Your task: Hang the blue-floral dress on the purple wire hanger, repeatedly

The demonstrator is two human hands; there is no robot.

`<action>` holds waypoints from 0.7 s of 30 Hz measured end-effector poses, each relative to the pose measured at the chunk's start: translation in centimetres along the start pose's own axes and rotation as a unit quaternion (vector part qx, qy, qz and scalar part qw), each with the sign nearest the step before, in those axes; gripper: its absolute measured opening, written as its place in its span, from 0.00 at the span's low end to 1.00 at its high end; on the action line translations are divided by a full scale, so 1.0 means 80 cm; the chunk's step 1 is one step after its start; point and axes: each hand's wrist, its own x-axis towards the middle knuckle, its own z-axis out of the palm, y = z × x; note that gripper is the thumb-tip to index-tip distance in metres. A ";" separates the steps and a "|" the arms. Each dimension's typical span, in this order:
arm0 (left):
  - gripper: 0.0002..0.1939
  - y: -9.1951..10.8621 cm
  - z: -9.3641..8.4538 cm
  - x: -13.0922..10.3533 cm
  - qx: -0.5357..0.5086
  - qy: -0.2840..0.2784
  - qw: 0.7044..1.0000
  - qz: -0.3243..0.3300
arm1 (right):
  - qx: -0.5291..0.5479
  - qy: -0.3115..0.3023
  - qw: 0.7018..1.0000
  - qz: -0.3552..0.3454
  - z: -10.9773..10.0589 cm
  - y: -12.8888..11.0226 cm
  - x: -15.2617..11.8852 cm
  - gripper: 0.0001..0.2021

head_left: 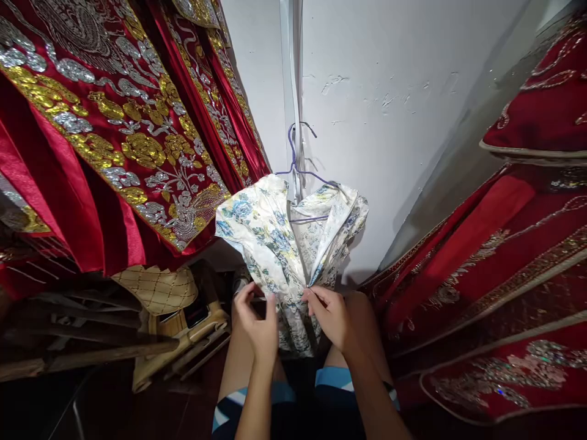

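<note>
A white garment with blue and yellow flowers hangs on a thin purple hanger in front of me, its neckline open in a V. At the lower end of the V, my right hand pinches the front edge of the cloth between thumb and fingers. My left hand is at the garment's left side, thumb and fingers apart, close to the fabric. Whether its fingertips touch the cloth is hard to tell. The lower part of the garment hangs down between my knees.
Red garments with gold and silver embroidery hang at the left, and more red embroidered clothing hangs at the right. A white wall stands behind the hanger. Bamboo furniture is at the lower left.
</note>
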 end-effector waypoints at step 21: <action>0.06 0.015 0.041 0.039 0.099 -0.422 0.898 0.078 | 0.150 0.050 0.986 -0.044 -0.065 -0.193 0.199 0.14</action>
